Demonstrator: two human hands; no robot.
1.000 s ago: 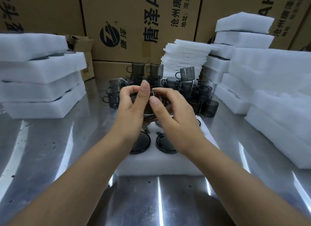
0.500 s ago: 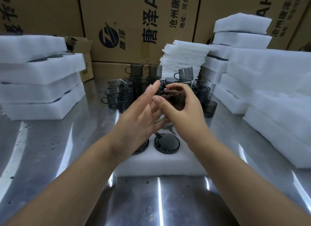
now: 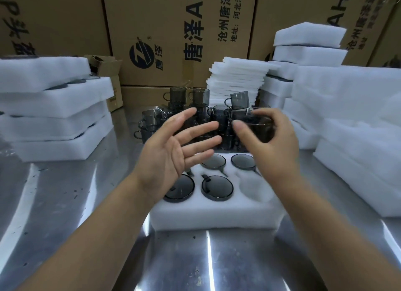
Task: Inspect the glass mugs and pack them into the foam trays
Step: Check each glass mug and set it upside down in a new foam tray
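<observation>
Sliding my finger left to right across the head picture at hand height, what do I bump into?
Stack of white foam trays → open left hand → right hand gripping a dark glass mug → pile of white foam blocks.

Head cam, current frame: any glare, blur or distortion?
Head view: streak glare on the steel table; right hand and its mug motion-blurred, left hand sharper; boxes near the frame edges tilt, which is wide-lens distortion.

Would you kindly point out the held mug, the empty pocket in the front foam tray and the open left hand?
held mug point(image 3: 261, 131), head view, on its dark glass wall.
empty pocket point(image 3: 254, 187), head view, on its white foam floor.
left hand point(image 3: 166, 159), head view, on the palm.
</observation>
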